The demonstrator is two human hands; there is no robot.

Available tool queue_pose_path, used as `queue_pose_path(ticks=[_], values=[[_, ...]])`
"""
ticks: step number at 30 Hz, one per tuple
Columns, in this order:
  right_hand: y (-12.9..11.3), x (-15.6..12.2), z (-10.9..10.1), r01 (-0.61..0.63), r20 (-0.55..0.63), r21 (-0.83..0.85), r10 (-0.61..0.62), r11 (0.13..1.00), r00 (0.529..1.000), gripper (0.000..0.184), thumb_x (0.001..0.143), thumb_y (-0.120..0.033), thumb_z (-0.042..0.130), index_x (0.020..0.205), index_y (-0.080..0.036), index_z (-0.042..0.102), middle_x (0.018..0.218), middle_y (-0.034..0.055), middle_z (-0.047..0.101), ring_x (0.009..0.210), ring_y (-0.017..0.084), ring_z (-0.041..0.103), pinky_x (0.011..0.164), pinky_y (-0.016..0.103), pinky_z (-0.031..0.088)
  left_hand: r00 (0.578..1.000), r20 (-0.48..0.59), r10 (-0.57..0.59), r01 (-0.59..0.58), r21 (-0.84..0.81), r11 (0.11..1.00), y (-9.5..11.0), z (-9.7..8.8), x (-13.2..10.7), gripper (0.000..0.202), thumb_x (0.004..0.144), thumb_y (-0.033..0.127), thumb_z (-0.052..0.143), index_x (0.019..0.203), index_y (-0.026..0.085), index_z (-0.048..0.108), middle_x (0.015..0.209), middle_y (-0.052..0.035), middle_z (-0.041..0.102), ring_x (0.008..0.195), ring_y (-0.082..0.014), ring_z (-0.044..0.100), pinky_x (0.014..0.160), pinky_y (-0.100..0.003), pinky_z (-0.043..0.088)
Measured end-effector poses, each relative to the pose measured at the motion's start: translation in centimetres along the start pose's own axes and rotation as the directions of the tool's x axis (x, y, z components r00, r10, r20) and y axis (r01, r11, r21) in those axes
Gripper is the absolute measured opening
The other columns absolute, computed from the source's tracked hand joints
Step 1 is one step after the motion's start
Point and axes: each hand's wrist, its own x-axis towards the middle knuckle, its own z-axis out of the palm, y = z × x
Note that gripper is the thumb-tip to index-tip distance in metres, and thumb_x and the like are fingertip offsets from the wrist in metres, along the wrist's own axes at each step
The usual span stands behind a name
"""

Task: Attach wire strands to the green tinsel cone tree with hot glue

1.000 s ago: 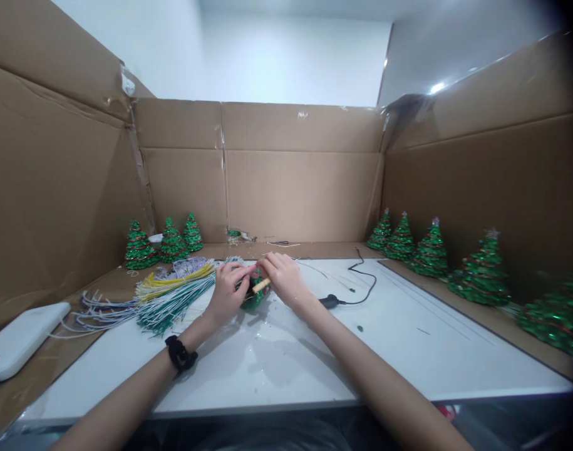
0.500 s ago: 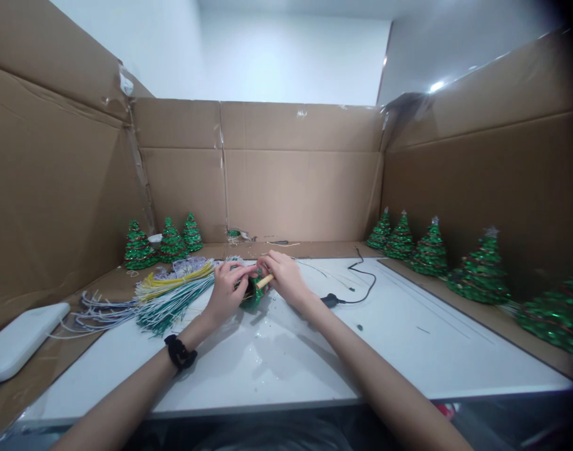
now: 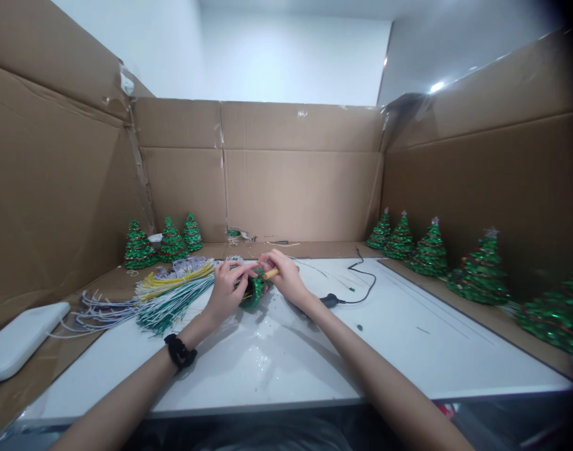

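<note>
A small green tinsel Christmas tree lies tipped on its side, its dark open base turned toward me. My left hand is closed on its left side, fingertips at the upper edge. In my right hand is a short yellow stick-like handle, held across the tree's right side. The handle's working end, if it has one, is hidden. Fingers of both hands nearly meet above the tree. Just left of my left hand lies a bundle of green and white wire stems.
Yellow stems lie behind the green ones. A black corded device rests beside my right forearm. Finished-looking trees line the right edge, several more stand back left. A white slab-like object sits at far left. Cardboard walls enclose the table.
The yellow handle has shifted slightly right and up with my right hand, and now looks shorter. More of the tree shows between my hands. My left hand is nearly still.
</note>
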Motion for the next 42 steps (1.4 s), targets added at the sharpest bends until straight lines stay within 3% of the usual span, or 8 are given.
queue_pose_path(ticks=[11, 15, 22, 26, 32, 35, 39, 42], values=[[0.3, 0.2, 0.1, -0.064, 0.012, 0.188, 0.063, 0.980, 0.998, 0.014, 0.084, -0.021, 0.046, 0.083, -0.018, 0.059, 0.079, 0.0010, 0.058, 0.071, 0.014, 0.051, 0.065, 0.024, 0.038, 1.000, 0.006, 0.016, -0.016, -0.009, 1.000, 0.0, -0.1, 0.0, 0.026, 0.089, 0.015, 0.040, 0.088, 0.023, 0.064, 0.109, 0.0011, 0.066, 0.101, -0.0200, 0.050, 0.091, -0.039, 0.030], [0.4, 0.1, 0.0, -0.020, 0.015, 0.196, 0.017, 0.980, 1.000, 0.015, 0.085, -0.022, 0.046, 0.083, -0.018, 0.060, 0.079, 0.0015, 0.058, 0.072, 0.014, 0.052, 0.065, 0.024, 0.039, 1.000, -0.002, 0.010, -0.010, -0.026, 1.000, 0.0, 0.0, -0.1, 0.025, 0.089, 0.016, 0.040, 0.088, 0.023, 0.064, 0.108, 0.0000, 0.066, 0.101, -0.0199, 0.050, 0.091, -0.039, 0.030], [-0.1, -0.2, -0.3, 0.062, 0.023, 0.049, -0.064, 0.997, 0.998, 0.020, 0.090, -0.025, 0.043, 0.090, -0.020, 0.063, 0.081, 0.0024, 0.059, 0.074, 0.015, 0.054, 0.068, 0.025, 0.039, 1.000, 0.004, -0.023, 0.024, -0.046, 0.999, -0.3, 0.1, -0.2, 0.027, 0.090, 0.018, 0.039, 0.105, 0.023, 0.060, 0.089, -0.0005, 0.070, 0.100, -0.0213, 0.050, 0.093, -0.040, 0.029], [0.0, -0.3, -0.1, 0.121, 0.018, -0.130, -0.120, 0.984, 0.993, 0.014, 0.086, -0.025, 0.052, 0.095, -0.020, 0.061, 0.081, 0.0030, 0.060, 0.074, 0.016, 0.054, 0.067, 0.026, 0.038, 1.000, -0.006, -0.027, 0.027, -0.018, 0.999, -0.5, 0.3, -0.2, 0.030, 0.089, 0.018, 0.039, 0.109, 0.023, 0.060, 0.099, -0.0036, 0.067, 0.103, -0.0219, 0.049, 0.093, -0.040, 0.030], [0.1, -0.5, 0.3, 0.105, 0.001, -0.204, -0.107, 0.973, 0.994, 0.019, 0.086, -0.023, 0.051, 0.102, -0.020, 0.061, 0.083, 0.0043, 0.063, 0.073, 0.017, 0.055, 0.068, 0.026, 0.039, 0.999, 0.002, -0.035, 0.035, -0.018, 0.999, -0.5, 0.2, -0.2, 0.031, 0.088, 0.018, 0.040, 0.112, 0.023, 0.059, 0.099, -0.0040, 0.066, 0.102, -0.0221, 0.049, 0.092, -0.040, 0.030], [0.0, -0.5, 0.6, 0.074, -0.010, -0.234, -0.078, 0.970, 0.997, 0.028, 0.086, -0.024, 0.050, 0.113, -0.021, 0.058, 0.083, 0.0039, 0.063, 0.072, 0.016, 0.056, 0.067, 0.026, 0.039, 1.000, 0.010, -0.028, 0.029, -0.020, 0.999, -0.4, 0.2, -0.2, 0.033, 0.089, 0.018, 0.039, 0.115, 0.023, 0.057, 0.097, -0.0032, 0.067, 0.101, -0.0218, 0.049, 0.092, -0.040, 0.030], [0.0, -0.5, 0.7, 0.032, -0.040, -0.249, -0.043, 0.968, 0.998, 0.049, 0.087, -0.029, 0.052, 0.134, -0.021, 0.041, 0.078, 0.0020, 0.061, 0.067, 0.016, 0.055, 0.062, 0.025, 0.038, 1.000, -0.010, -0.012, 0.012, -0.009, 1.000, -0.5, 0.3, -0.3, 0.030, 0.088, 0.017, 0.039, 0.109, 0.023, 0.060, 0.104, -0.0042, 0.065, 0.103, -0.0214, 0.048, 0.092, -0.040, 0.029], [0.0, -0.5, 0.7, 0.094, -0.035, -0.246, -0.106, 0.965, 0.994, 0.027, 0.089, -0.031, 0.049, 0.113, -0.022, 0.058, 0.081, 0.0032, 0.062, 0.072, 0.016, 0.055, 0.065, 0.025, 0.038, 1.000, -0.012, -0.008, 0.008, -0.008, 1.000, -0.6, 0.4, -0.3, 0.029, 0.088, 0.017, 0.040, 0.108, 0.023, 0.060, 0.102, -0.0042, 0.065, 0.102, -0.0213, 0.048, 0.092, -0.040, 0.030]])
